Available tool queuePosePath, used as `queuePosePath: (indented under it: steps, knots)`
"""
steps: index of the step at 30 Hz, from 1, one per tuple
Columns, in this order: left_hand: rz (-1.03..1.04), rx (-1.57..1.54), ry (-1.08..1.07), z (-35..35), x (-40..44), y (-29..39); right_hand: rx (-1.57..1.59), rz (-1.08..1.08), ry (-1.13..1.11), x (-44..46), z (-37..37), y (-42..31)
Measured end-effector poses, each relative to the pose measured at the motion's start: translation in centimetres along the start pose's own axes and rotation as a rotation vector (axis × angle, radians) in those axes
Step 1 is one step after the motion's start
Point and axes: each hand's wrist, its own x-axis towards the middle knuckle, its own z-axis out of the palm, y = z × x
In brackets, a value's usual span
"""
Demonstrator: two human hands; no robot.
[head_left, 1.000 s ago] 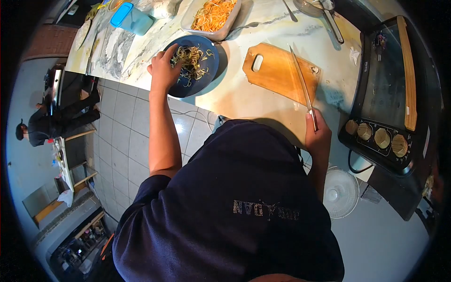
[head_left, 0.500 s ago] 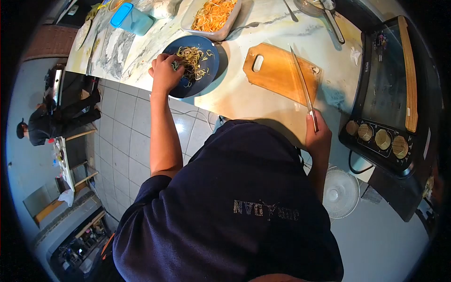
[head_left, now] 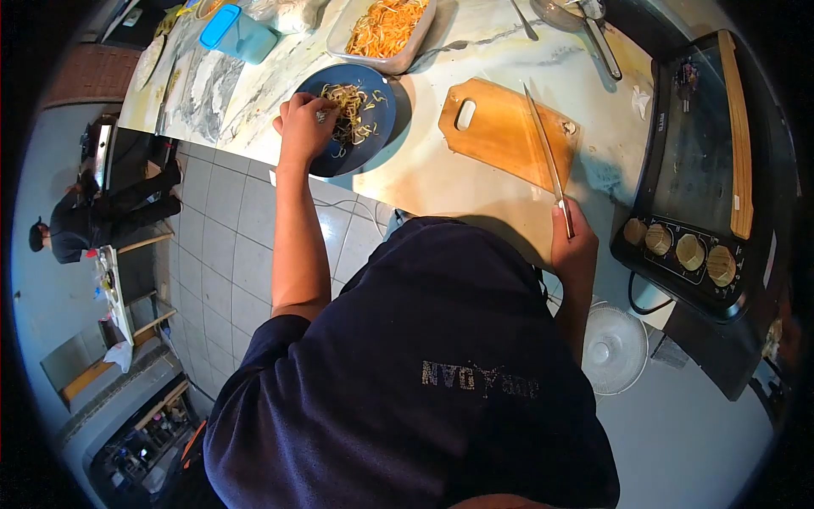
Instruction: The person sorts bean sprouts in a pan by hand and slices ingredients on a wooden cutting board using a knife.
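Note:
My left hand is over the left side of a dark blue plate, with its fingers closed on part of a loose pile of thin, curly bean sprouts. The fingertips are partly hidden by the hand. On the right, my right hand grips the handle of a long knife near the table's front edge. Its blade lies across the right part of a wooden cutting board, pointing away from me. Small pale scraps sit on the board beside the blade.
Behind the plate stands a clear container of orange shreds, with a blue-lidded box to its left. A pan and spoon lie farther back. A toaster oven borders the right. Another person stands far left.
My left hand has shifted slightly up and right over the plate, its fingers now nearer the middle of the sprouts. My right hand and the knife have stayed in place.

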Motion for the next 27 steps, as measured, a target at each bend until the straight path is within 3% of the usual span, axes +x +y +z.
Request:
queuePosePath:
  steps: [14, 17, 23, 25, 27]
  knots:
    - [0.005, 0.015, 0.055, -0.6, 0.0, 0.1, -0.018, 0.034, -0.030, 0.0, -0.1, -0.4]
    - [-0.044, -0.065, -0.054, -1.6, 0.2, 0.2, 0.012, 0.022, -0.031, 0.0, -0.2, -0.2]
    - [-0.157, -0.341, -0.097, -2.4, 0.2, 0.3, -0.001, 0.009, -0.032, 0.0, -0.2, -0.4]
    - [-0.118, -0.673, -0.045, -1.5, 0.3, -0.5, 0.002, 0.008, -0.036, 0.0, -0.2, -0.5]
    - [-0.139, -0.786, -0.017, -1.2, 0.3, -0.5, 0.004, 0.016, -0.034, 0.0, -0.2, -0.6]
